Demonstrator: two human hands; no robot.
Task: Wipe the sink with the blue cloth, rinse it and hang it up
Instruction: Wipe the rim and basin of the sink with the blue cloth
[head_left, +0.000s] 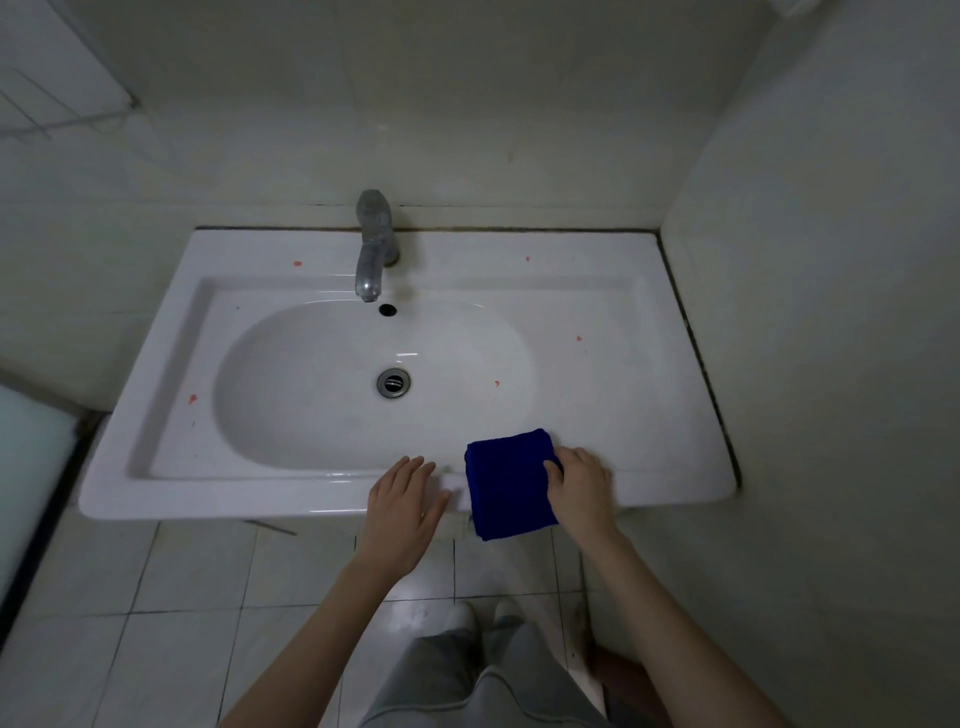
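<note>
While right hand grips blue cloth on sink rim, left hand spread, faucet behind.

No legible text, label, brand or number on any surface in view.

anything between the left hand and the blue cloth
Nothing: in the head view only bare white sink rim separates the left hand from the blue cloth.
</note>
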